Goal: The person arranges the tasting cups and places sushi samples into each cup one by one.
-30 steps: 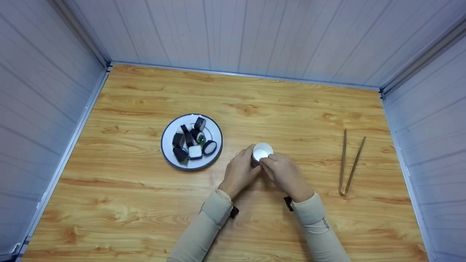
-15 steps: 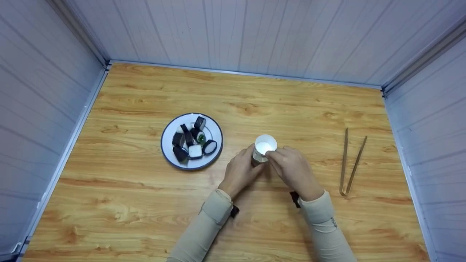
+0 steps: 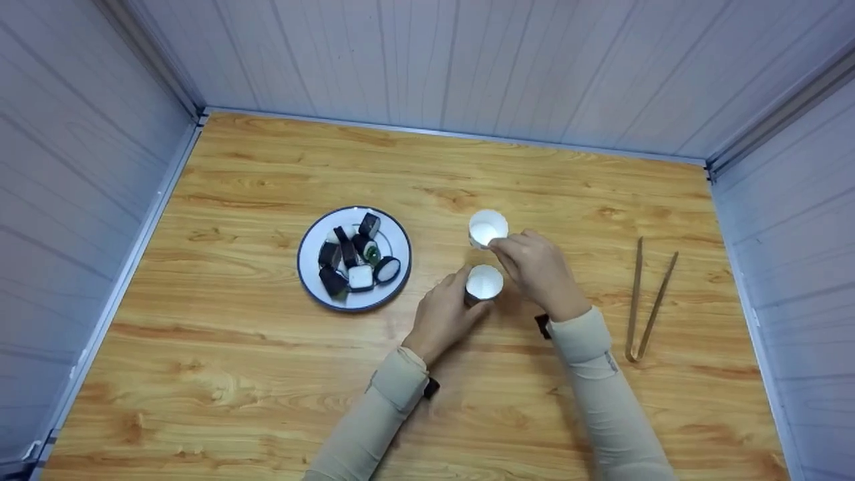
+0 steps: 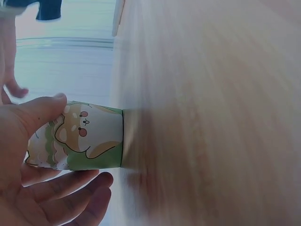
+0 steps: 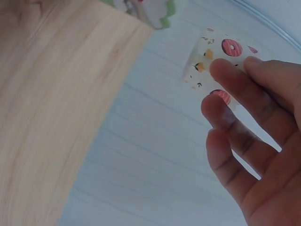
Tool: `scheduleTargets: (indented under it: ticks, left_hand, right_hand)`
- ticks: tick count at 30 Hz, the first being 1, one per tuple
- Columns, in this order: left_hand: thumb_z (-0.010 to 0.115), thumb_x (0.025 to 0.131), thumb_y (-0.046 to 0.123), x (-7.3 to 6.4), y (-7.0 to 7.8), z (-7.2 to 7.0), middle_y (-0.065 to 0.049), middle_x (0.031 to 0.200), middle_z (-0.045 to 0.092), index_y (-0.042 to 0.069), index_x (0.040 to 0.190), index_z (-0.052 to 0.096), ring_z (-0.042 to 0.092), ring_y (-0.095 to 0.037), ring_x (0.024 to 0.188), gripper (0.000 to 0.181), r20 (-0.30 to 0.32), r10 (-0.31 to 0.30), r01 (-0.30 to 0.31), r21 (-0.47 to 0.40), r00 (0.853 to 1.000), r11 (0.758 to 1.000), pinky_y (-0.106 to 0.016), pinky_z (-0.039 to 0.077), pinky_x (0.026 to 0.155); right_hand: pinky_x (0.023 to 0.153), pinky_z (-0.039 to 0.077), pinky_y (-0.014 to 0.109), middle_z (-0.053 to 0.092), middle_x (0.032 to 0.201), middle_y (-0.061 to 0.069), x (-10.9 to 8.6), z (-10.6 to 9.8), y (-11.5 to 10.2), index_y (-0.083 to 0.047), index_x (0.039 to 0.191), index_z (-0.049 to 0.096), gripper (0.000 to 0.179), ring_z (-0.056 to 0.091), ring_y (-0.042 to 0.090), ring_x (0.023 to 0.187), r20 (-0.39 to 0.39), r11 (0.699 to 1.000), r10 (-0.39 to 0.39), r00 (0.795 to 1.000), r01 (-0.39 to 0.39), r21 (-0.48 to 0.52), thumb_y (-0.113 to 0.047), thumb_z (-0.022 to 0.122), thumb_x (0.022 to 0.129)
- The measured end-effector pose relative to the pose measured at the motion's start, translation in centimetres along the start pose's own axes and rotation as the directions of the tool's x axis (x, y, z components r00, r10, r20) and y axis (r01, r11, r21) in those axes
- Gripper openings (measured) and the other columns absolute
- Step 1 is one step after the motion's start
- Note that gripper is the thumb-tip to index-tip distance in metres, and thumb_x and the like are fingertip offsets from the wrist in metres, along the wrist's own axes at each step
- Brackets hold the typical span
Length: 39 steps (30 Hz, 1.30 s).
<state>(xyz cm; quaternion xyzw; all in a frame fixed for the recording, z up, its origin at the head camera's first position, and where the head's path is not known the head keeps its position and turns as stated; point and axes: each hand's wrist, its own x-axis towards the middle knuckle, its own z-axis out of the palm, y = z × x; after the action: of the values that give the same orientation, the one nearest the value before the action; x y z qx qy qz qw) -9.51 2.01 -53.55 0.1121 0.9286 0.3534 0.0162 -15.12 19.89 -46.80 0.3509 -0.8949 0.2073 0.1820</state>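
My left hand [image 3: 441, 317] grips a small paper cup [image 3: 484, 282] whose white inside faces up. In the left wrist view this cup [image 4: 89, 136] has a green print with a cartoon animal, and its base meets the wooden table. Farther back, my right hand [image 3: 538, 270] pinches a second paper cup [image 3: 487, 228] at its near rim. The right wrist view shows that cup [image 5: 204, 54] blurred, pale with pink doughnuts printed on it, and raised above the table. The two cups are apart.
To the left stands a blue-rimmed white plate [image 3: 307, 267] bearing several sushi-like pieces [image 3: 361, 277], dark-wrapped with white. A pair of tongs [image 3: 634, 297] lies spread on the right. Pale panels [image 3: 414, 67] wall the wooden table [image 3: 267, 374] at the back and sides.
The right hand has drawn the doughnut-print cup up and away from the one in the left hand, then toward the back. The left hand has stayed in place.
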Motion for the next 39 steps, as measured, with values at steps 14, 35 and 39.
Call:
scheduleTargets:
  ticks: [14, 35, 39]
  left_hand:
    - [0.074, 0.089, 0.045, 0.0, 0.0, -0.1, -0.013, 0.125, 0.064, 0.009, 0.146, 0.048, 0.065, -0.028, 0.109, 0.072, -0.003, 0.002, -0.002, 0.012, 1.0, 1.0, -0.045, 0.054, 0.088]
    - [0.074, 0.089, 0.047, 0.0, 0.2, 0.0, -0.011, 0.125, 0.065, 0.011, 0.145, 0.049, 0.065, -0.027, 0.108, 0.071, -0.003, -0.005, 0.005, 0.013, 1.0, 1.0, -0.045, 0.055, 0.086]
    - [0.074, 0.089, 0.048, 0.0, 0.1, 0.0, -0.011, 0.126, 0.065, 0.011, 0.146, 0.049, 0.065, -0.027, 0.108, 0.072, 0.008, -0.015, 0.015, 0.013, 1.0, 1.0, -0.045, 0.054, 0.087]
  right_hand:
    - [0.073, 0.055, 0.042, 0.073, 0.101, 0.002, 6.5, 4.9, 4.0, -0.013, 0.109, 0.077, 0.02, 0.063, 0.023, 0.086, 0.272, 0.969, 0.223, 0.936, -0.243, 0.044, -0.023, 0.061, 0.102]
    - [0.088, 0.054, 0.048, 0.072, 0.114, 0.008, 8.2, 7.8, 5.3, -0.013, 0.121, 0.074, 0.026, 0.068, 0.029, 0.102, 0.434, 0.963, 0.243, 0.868, -0.268, -0.002, -0.026, 0.064, 0.1]
    - [0.08, 0.056, 0.048, 0.072, 0.113, 0.012, 8.0, 6.6, 4.9, -0.013, 0.127, 0.07, 0.029, 0.069, 0.031, 0.094, 0.411, 0.969, 0.233, 0.881, -0.247, -0.021, -0.022, 0.063, 0.101]
